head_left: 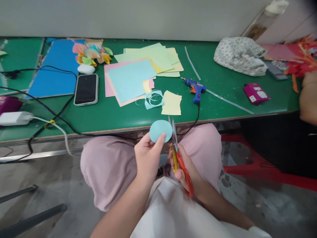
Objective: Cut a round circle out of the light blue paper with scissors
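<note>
Between the thumb and fingers of my left hand (150, 153) is a light blue paper circle (159, 129), held in front of the table edge. My right hand (187, 165) grips scissors (175, 138) with red and yellow handles. Their blades point up, slightly parted, close to the circle's right edge; I cannot tell whether they touch it. Just beyond, on the green table, lie curled light blue paper offcuts (154, 99) and a pale yellow paper piece (171, 103).
Coloured paper sheets (131, 79) lie stacked mid-table, with a blue glue gun (195, 88) to their right. A phone (86, 90), paper petals (91, 53) and cables (56, 115) are on the left. Another person's arm (308, 96) reaches in at the right, near a purple box (257, 93).
</note>
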The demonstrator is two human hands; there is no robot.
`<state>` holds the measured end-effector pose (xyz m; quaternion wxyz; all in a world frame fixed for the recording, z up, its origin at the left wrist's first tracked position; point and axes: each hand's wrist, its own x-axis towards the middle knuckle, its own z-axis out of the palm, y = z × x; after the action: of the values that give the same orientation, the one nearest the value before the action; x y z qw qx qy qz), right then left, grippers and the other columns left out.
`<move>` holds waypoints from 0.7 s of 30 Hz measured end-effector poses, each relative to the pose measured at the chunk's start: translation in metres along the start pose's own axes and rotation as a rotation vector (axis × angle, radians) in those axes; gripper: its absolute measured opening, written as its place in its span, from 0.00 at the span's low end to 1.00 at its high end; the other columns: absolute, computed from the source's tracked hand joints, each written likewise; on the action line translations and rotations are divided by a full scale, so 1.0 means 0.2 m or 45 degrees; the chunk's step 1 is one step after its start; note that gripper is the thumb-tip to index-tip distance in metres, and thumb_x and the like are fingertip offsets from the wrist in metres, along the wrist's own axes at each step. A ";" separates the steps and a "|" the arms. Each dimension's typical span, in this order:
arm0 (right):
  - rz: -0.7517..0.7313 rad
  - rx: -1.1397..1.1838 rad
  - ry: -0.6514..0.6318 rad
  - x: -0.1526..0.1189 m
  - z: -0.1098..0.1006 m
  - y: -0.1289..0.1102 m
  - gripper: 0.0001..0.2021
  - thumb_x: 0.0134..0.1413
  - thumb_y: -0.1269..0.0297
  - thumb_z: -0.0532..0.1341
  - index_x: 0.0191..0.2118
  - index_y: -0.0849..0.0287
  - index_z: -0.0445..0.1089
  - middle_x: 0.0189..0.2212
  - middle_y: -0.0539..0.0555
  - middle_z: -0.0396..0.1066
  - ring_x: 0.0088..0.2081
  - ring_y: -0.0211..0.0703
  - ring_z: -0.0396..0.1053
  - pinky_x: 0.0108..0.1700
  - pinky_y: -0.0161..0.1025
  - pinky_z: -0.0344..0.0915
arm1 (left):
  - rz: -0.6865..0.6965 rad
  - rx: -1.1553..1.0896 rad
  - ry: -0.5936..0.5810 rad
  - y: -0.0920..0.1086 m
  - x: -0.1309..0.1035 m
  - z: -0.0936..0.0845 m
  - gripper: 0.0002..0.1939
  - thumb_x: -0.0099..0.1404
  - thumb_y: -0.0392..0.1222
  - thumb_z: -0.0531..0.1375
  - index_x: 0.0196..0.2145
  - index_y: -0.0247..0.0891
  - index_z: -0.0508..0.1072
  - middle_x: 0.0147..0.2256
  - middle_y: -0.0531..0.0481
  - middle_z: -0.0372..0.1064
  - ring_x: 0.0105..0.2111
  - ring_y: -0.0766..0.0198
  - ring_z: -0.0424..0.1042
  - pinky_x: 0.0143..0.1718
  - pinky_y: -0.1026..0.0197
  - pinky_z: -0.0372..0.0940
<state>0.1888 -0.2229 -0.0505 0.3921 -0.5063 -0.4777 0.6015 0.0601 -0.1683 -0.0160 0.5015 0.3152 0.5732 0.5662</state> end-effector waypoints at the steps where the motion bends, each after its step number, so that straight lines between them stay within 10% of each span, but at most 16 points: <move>1: 0.009 0.033 -0.019 0.00 0.00 0.00 0.45 0.31 0.17 0.60 0.46 0.50 0.61 0.38 0.48 0.62 0.30 0.39 0.58 0.32 0.39 0.60 | -0.002 0.008 -0.004 0.00 0.00 0.00 0.09 0.56 0.44 0.74 0.32 0.38 0.83 0.28 0.55 0.79 0.27 0.67 0.74 0.29 0.68 0.67; 21: -0.045 0.092 0.002 -0.01 -0.01 0.07 0.43 0.40 0.20 0.60 0.51 0.50 0.63 0.39 0.51 0.63 0.33 0.42 0.59 0.28 0.36 0.56 | -0.006 -0.011 -0.035 0.01 0.00 0.00 0.10 0.55 0.44 0.74 0.34 0.38 0.84 0.30 0.53 0.81 0.29 0.65 0.76 0.30 0.67 0.69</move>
<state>0.1904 -0.2276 -0.0629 0.4210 -0.4837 -0.4643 0.6109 0.0605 -0.1678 -0.0147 0.5120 0.3196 0.5646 0.5630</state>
